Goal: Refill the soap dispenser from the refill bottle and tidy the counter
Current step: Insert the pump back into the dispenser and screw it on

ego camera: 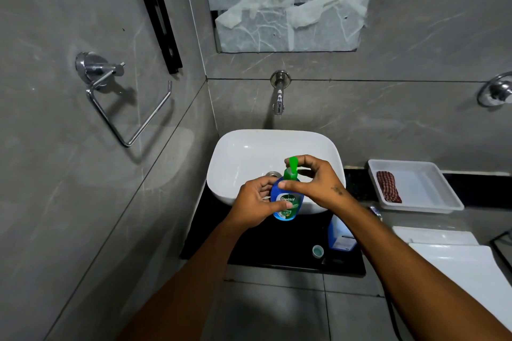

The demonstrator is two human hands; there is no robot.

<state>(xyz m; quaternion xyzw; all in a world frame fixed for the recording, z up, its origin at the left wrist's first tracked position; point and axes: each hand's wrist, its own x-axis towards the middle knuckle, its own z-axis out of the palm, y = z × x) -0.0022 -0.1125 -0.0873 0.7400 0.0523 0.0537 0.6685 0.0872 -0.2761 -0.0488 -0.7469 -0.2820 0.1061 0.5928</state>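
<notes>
At centre frame we held the blue Dettol soap dispenser (286, 202) upright over the white basin's (235, 152) front edge, left hand (256, 203) wrapped around its body. Our right hand (314, 183) pinched the green pump head (291, 169) between thumb and fingertips. Lower right, the refill bottle (339, 235) and its small cap (317, 251) stood on the black counter (277, 246).

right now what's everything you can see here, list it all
soap dispenser: 1, blue with green pump, held over basin front
basin: 1, white, on black counter
refill bottle: 1, blue, counter, under right forearm
cap: 1, pale teal, counter
tray: 1, white, right of basin
cloth: 1, red checked, in tray
tap: 1, chrome, wall
towel ring: 1, chrome, left wall
left hand: gripping dispenser body
right hand: at pump
</notes>
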